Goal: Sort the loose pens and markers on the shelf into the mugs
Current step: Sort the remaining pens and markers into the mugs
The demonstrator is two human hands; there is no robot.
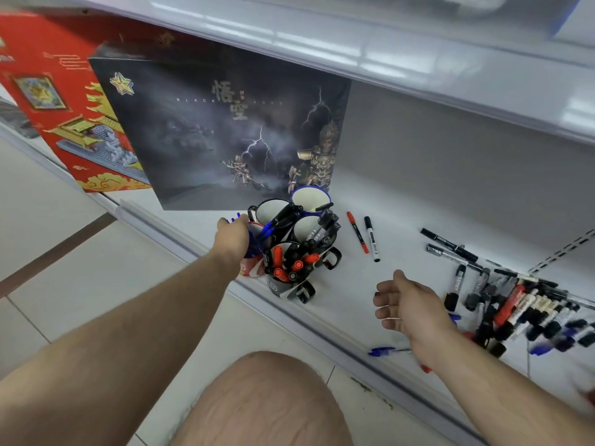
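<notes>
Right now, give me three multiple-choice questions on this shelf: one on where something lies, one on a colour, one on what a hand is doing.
1. Where is the big pile of loose markers?
A. right of the mugs
B. left of the mugs
C. inside the dark box

2. Which two colours are the markers lying alone just right of the mugs?
A. both blue
B. one red, one black-capped white
C. both green

3. What is the right hand doing?
A. gripping a mug
B. open, holding nothing
C. pinching a marker

Answers: 1 A, the pile lies at the shelf's right end. 2 B, their bodies show it. 3 B, its fingers are relaxed and empty.
</notes>
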